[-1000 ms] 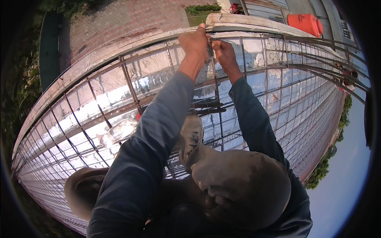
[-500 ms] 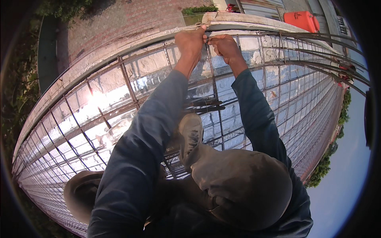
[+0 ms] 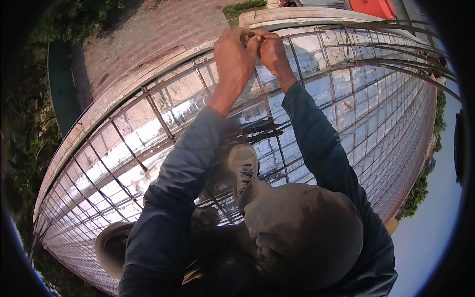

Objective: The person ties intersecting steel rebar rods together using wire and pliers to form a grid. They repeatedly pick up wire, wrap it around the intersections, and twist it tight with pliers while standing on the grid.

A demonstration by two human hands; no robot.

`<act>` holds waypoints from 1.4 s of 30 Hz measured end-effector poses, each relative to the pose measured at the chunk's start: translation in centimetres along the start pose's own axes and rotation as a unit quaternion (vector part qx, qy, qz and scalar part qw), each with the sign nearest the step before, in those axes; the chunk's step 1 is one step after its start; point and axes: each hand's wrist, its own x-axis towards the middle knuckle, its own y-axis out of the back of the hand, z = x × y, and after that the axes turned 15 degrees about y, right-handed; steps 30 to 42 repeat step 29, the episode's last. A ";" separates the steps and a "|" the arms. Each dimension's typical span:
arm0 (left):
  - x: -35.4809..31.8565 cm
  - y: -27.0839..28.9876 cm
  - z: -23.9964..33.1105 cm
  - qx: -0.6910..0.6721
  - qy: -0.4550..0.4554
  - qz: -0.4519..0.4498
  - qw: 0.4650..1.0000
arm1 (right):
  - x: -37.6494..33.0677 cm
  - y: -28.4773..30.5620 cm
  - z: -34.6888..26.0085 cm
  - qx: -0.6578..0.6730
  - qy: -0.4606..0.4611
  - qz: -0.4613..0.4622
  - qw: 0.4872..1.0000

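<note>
My left hand (image 3: 233,59) and my right hand (image 3: 271,52) meet at the far edge of a rebar grid (image 3: 159,114), beside a pale raised border. Both are closed, with thumbs and fingertips pinched close together over a bar near the border. Whatever lies between the fingertips is too small and too hidden to name. Under my reaching arms, a few dark rods (image 3: 262,132) lie across the grid, just beyond my shoe (image 3: 243,166).
Long loose rebar ends (image 3: 396,64) stick out over the grid on the right. Along the far side runs the pale border (image 3: 292,16), with brick paving (image 3: 163,29) below it. A red tank (image 3: 373,7) stands at the top right. Greenery lines the left.
The view has shifted a little, and the tank is now partly cut off at the top. My hands have drawn closer together, their fingertips now overlapping.
</note>
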 end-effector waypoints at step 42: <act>3.7 -1.4 -2.5 0.257 -0.122 -0.032 0.958 | 0.6 -2.8 -6.4 -0.365 0.056 -0.041 0.928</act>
